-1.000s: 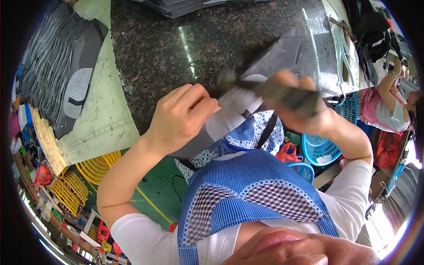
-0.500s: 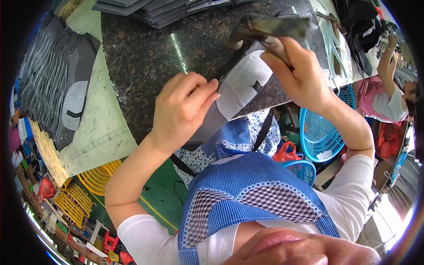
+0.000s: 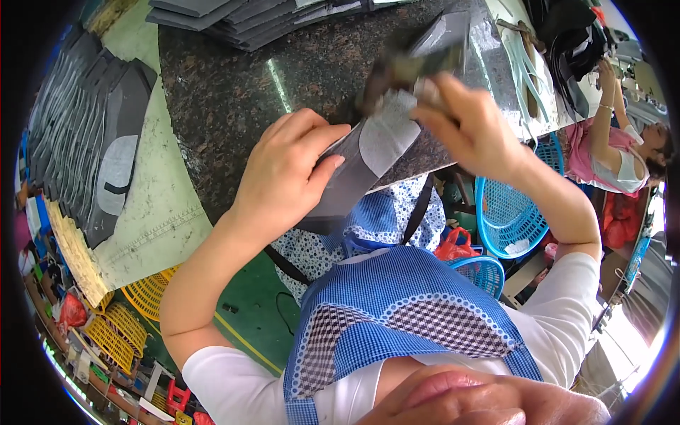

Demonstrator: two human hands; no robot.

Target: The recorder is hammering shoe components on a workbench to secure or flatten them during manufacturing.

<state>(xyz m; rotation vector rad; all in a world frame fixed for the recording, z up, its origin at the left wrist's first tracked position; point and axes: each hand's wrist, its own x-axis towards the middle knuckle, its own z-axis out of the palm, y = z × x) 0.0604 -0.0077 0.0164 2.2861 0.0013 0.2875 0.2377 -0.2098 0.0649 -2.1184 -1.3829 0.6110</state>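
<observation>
Gripping the panel (image 3: 388, 145) at the center of the frame, the left hand (image 3: 283, 170) has its thumb and fingers nearly closed on the edge. The panel is gray with a pale patch and slants across the near edge of the counter (image 3: 227, 92), its lower end overhanging. The right hand (image 3: 478, 131), right of center, has its fingers closed around the tool (image 3: 425, 67). The tool is motion-blurred over the panel's upper end; contact cannot be determined. Stacked panels (image 3: 88, 142) occupy the upper left; a second stack (image 3: 262, 25) lies at the top edge.
</observation>
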